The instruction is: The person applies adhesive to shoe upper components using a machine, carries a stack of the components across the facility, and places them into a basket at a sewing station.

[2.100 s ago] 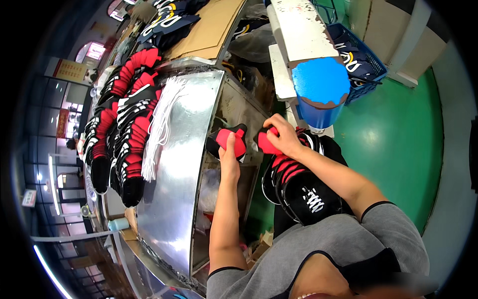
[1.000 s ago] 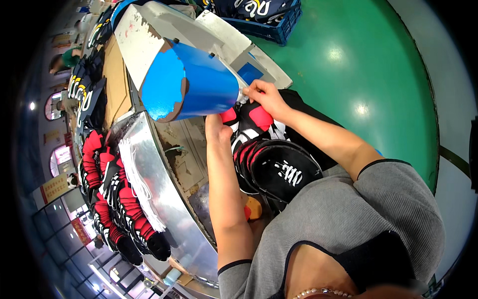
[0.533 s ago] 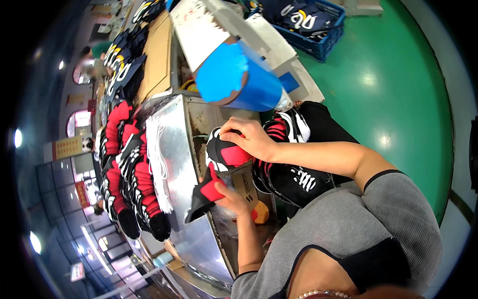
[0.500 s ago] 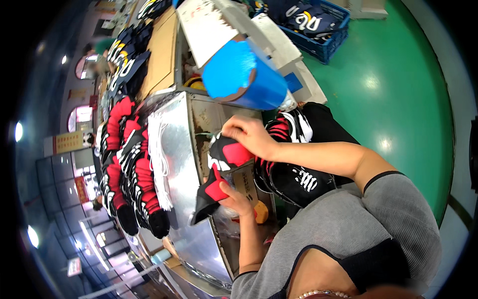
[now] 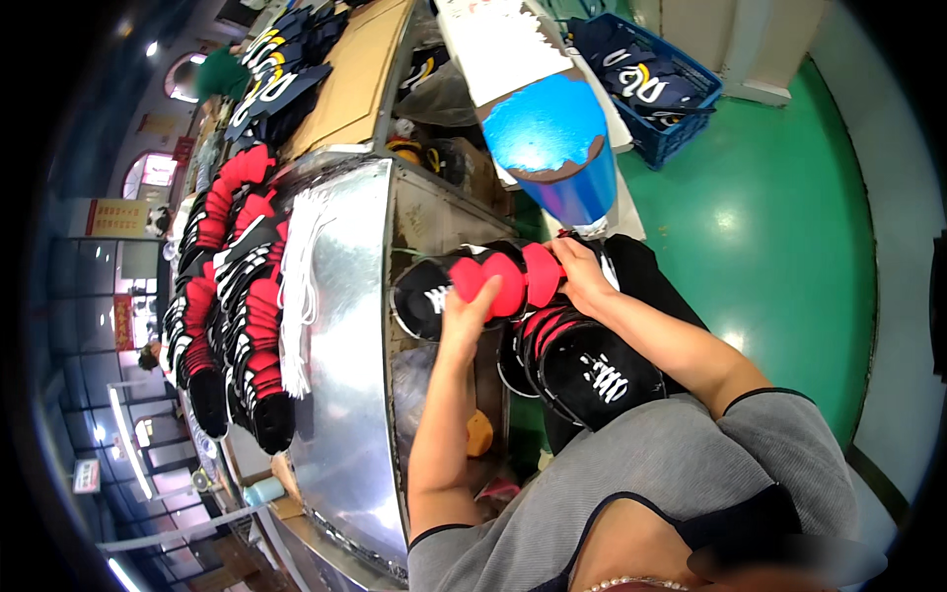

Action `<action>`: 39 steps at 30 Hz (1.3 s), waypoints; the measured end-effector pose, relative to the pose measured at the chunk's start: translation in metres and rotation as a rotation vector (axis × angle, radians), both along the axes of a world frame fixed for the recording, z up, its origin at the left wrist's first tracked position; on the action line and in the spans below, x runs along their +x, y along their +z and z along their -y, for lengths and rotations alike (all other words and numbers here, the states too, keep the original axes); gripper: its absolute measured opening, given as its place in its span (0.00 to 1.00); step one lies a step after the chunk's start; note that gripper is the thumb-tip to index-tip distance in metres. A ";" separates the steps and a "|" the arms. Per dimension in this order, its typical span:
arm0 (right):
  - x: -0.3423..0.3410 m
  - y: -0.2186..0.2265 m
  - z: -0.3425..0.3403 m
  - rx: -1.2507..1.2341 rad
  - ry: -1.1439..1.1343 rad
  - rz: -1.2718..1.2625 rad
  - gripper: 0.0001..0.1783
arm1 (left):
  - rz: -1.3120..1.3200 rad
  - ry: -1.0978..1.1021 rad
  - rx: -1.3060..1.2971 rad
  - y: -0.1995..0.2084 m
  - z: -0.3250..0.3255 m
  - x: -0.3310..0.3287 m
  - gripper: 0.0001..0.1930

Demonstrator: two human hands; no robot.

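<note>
A nested row of black-and-red shoe uppers [image 5: 422, 302] is between my two hands, just off the metal table's edge. My left hand [image 5: 468, 318] grips it, thumb over a red tongue near the black toe end. My right hand [image 5: 584, 277] closes on the row's other end, by another red tongue [image 5: 542, 276]. Its fingertips are partly hidden. More black uppers [image 5: 612, 367] with white markings and red parts lie stacked on my lap, below the right hand.
The metal table [image 5: 352, 296] at left carries long rows of similar uppers [image 5: 258, 370] and a bundle of white laces [image 5: 298, 296]. A blue cylinder [image 5: 547, 128] stands ahead. Far right sits a blue crate [image 5: 681, 143] of dark pieces. A person in a green sleeve [image 5: 223, 74] is far left.
The uppers, held apart in separate hands before, are now together in one row. My right hand has moved right, toward my lap; the left has moved up. The view has shifted.
</note>
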State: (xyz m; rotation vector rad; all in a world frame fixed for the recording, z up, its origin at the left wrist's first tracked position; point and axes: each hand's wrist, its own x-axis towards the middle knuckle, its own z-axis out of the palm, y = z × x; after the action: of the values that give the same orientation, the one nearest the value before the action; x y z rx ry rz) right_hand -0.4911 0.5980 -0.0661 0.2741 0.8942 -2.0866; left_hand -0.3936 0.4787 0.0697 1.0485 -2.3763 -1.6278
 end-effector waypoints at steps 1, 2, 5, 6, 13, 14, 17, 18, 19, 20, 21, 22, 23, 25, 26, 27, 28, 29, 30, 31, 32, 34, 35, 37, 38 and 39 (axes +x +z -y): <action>-0.002 -0.002 -0.017 0.042 -0.037 -0.026 0.12 | -0.069 0.089 0.049 0.007 0.003 -0.002 0.14; -0.007 -0.005 -0.030 0.127 -0.126 0.005 0.11 | -0.016 0.211 0.066 0.013 0.006 -0.004 0.14; -0.021 -0.011 -0.058 0.401 -0.261 -0.314 0.11 | -0.225 0.116 0.092 0.015 0.012 -0.014 0.13; -0.024 -0.011 -0.060 0.395 -0.236 -0.521 0.10 | -0.228 0.117 0.058 0.013 0.013 -0.019 0.13; -0.036 0.012 -0.065 0.507 -0.107 -0.963 0.11 | -0.221 -0.024 0.018 -0.010 0.002 -0.057 0.11; -0.035 0.016 -0.070 0.515 -0.082 -0.968 0.11 | -0.205 -0.080 0.013 -0.007 0.000 -0.060 0.11; -0.032 0.024 -0.081 0.457 0.069 -1.000 0.12 | -0.209 0.023 0.012 0.001 -0.005 -0.069 0.12; -0.032 0.024 -0.082 0.470 0.143 -0.992 0.13 | -0.153 -0.126 0.012 0.000 -0.009 -0.072 0.13; -0.031 0.024 -0.083 0.393 0.182 -0.969 0.17 | -0.095 -0.191 -0.021 -0.005 -0.014 -0.075 0.14; -0.030 0.023 -0.082 0.403 0.149 -0.913 0.22 | -0.065 -0.262 -0.054 -0.012 -0.019 -0.077 0.15; -0.029 0.020 -0.081 0.546 0.101 -0.885 0.23 | -0.108 -0.279 0.023 -0.025 -0.029 -0.078 0.18; -0.029 0.019 -0.080 0.588 0.027 -0.915 0.24 | -0.123 -0.260 0.137 -0.034 -0.035 -0.079 0.20; -0.029 0.016 -0.079 0.592 0.041 -0.809 0.24 | -0.158 -0.149 0.126 -0.045 -0.041 -0.079 0.20; -0.032 0.012 -0.078 0.611 -0.026 -0.673 0.25 | -0.242 -0.083 0.108 -0.061 -0.048 -0.078 0.21; -0.033 0.010 -0.077 0.574 -0.046 -0.744 0.25 | -0.259 -0.081 0.113 -0.065 -0.050 -0.077 0.21; -0.035 0.008 -0.076 0.567 -0.056 -0.789 0.24 | -0.265 -0.062 0.115 -0.067 -0.051 -0.076 0.21; -0.036 0.007 -0.075 0.597 -0.064 -0.811 0.24 | -0.248 -0.047 0.122 -0.067 -0.050 -0.075 0.21; -0.038 0.006 -0.075 0.591 -0.114 -0.901 0.19 | -0.263 -0.025 0.150 -0.065 -0.051 -0.075 0.21; -0.040 0.006 -0.073 0.534 -0.096 -0.818 0.18 | -0.269 -0.038 0.140 -0.064 -0.052 -0.076 0.21; -0.042 0.005 -0.072 0.459 -0.117 -0.759 0.16 | -0.254 -0.050 0.138 -0.061 -0.052 -0.077 0.21; -0.045 0.004 -0.071 0.331 -0.167 -0.734 0.15 | -0.257 -0.056 0.130 -0.060 -0.052 -0.080 0.21; -0.051 -0.001 -0.070 0.246 -0.126 -0.671 0.10 | -0.152 -0.105 0.146 -0.060 -0.050 -0.087 0.18; -0.053 -0.003 -0.070 0.204 -0.104 -0.648 0.10 | -0.123 -0.103 0.141 -0.062 -0.048 -0.090 0.18; -0.059 -0.009 -0.069 0.204 -0.054 -0.596 0.08 | -0.168 -0.142 0.223 -0.068 -0.040 -0.099 0.16; -0.061 -0.012 -0.069 0.106 -0.043 -0.584 0.08 | -0.114 -0.072 0.283 -0.072 -0.034 -0.103 0.15; -0.063 -0.015 -0.069 0.045 -0.029 -0.541 0.08 | -0.094 -0.023 0.348 -0.076 -0.029 -0.106 0.15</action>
State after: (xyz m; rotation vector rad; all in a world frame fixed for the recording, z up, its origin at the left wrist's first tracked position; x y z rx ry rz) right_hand -0.5545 0.6665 -0.0807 -0.2726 1.2554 -2.2066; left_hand -0.4997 0.5081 -0.0068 0.9664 -2.1009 -2.1007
